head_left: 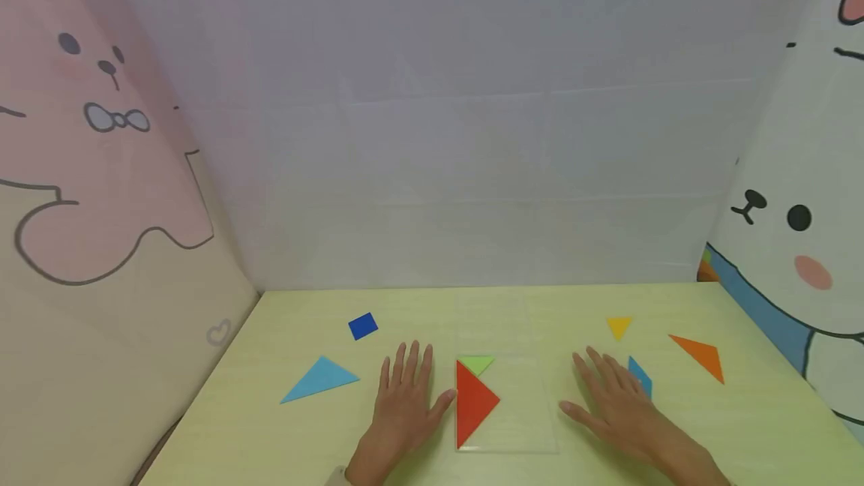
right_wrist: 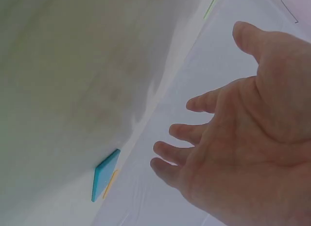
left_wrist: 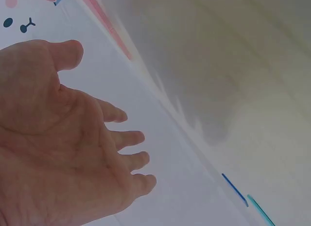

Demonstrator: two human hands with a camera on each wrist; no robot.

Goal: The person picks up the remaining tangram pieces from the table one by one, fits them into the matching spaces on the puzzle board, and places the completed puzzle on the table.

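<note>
My left hand [head_left: 403, 411] hovers with fingers extended just left of a clear square tray [head_left: 520, 433], its thumb tip by the tray's left edge. Inside the tray lie a large red triangle [head_left: 474, 403] and a small light-green triangle [head_left: 478, 363] above it. My right hand [head_left: 617, 411], fingers spread and holding nothing, is to the right of the tray. It partly covers a blue parallelogram [head_left: 643, 379], whose edge stands out in the right wrist view. The left wrist view shows a bare left palm [left_wrist: 63, 143]; the right palm [right_wrist: 248, 138] is bare too.
On the pale table [head_left: 229, 426] a light-blue triangle [head_left: 321, 379] and a dark-blue square [head_left: 363, 326] lie at left. A yellow triangle [head_left: 618, 327] and an orange triangle [head_left: 705, 357] lie at right. Printed curtains [head_left: 472, 133] enclose the back and sides.
</note>
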